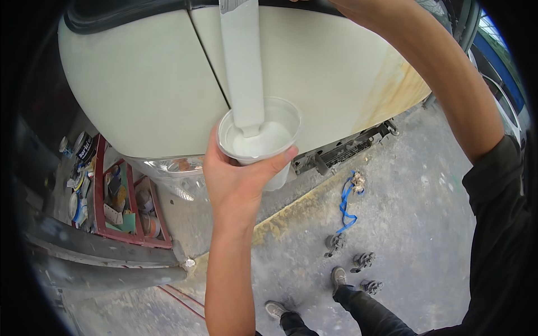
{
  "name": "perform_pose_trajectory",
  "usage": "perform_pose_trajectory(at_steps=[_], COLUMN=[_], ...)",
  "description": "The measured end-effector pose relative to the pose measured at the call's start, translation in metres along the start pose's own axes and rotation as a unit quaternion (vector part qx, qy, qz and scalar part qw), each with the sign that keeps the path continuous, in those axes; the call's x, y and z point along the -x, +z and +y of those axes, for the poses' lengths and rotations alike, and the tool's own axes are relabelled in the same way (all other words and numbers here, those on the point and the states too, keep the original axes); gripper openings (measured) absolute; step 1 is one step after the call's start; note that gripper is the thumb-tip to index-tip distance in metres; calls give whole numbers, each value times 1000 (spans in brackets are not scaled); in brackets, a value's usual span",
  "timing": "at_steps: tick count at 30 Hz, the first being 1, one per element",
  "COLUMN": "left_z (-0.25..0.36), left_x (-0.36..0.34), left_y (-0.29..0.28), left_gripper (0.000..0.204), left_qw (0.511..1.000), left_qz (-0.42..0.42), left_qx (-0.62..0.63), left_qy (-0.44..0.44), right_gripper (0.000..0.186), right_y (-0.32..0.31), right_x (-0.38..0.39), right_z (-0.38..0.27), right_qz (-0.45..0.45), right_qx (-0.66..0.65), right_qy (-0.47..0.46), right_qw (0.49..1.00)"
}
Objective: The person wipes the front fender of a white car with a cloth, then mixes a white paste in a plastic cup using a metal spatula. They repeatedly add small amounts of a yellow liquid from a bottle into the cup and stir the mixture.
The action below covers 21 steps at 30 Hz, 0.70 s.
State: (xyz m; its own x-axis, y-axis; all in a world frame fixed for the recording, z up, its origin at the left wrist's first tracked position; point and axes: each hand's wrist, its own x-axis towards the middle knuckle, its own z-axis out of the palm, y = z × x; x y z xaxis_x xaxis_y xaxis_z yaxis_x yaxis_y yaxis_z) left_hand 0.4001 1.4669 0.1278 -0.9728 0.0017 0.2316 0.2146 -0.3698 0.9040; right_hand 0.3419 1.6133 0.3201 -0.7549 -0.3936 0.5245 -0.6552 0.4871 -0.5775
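My left hand (235,182) is closed around a clear plastic cup (288,112) with white, paint-like liquid (269,140) in its bottom. Down into the cup reaches a long flat stick (242,67), coated white, with grey showing at its top end. Its narrow white tip meets the liquid, or a drip from it does; I cannot tell which. My right forearm (443,73) arches up to the top edge. Only a sliver of that hand shows there, beside the stick's upper end, so its fingers and any hold are hidden. Behind the cup is a cream-white vehicle body (319,73).
The body has black trim (129,17) above, a clear lamp (179,173) below and a bare dark metal frame (347,148). At left stands a red-framed rack (134,238) with assorted items. A blue strap (344,210) and several dark lumpy objects (364,261) lie near my feet.
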Motion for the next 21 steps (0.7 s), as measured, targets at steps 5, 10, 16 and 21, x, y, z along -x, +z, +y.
perform_pose_trajectory(at_steps=[5, 10, 16, 21], left_z=[-1, 7, 18, 23], left_x=[4, 2, 2, 13], left_y=[-6, -1, 3, -10], left_gripper=[76, 80, 79, 79], left_qw=[999, 999, 996, 994], left_qz=[29, 35, 48, 45], left_qx=[-20, -33, -48, -49], left_qy=[-16, -20, -52, -92], right_gripper=[25, 30, 21, 20], right_y=[8, 4, -2, 13], right_x=[-8, -20, -17, -13], right_z=[15, 21, 4, 1], right_qz=[-12, 64, 30, 26], right_qx=[-14, 31, 49, 44], right_qy=[-21, -87, -15, -24], right_qw=[1000, 994, 998, 998])
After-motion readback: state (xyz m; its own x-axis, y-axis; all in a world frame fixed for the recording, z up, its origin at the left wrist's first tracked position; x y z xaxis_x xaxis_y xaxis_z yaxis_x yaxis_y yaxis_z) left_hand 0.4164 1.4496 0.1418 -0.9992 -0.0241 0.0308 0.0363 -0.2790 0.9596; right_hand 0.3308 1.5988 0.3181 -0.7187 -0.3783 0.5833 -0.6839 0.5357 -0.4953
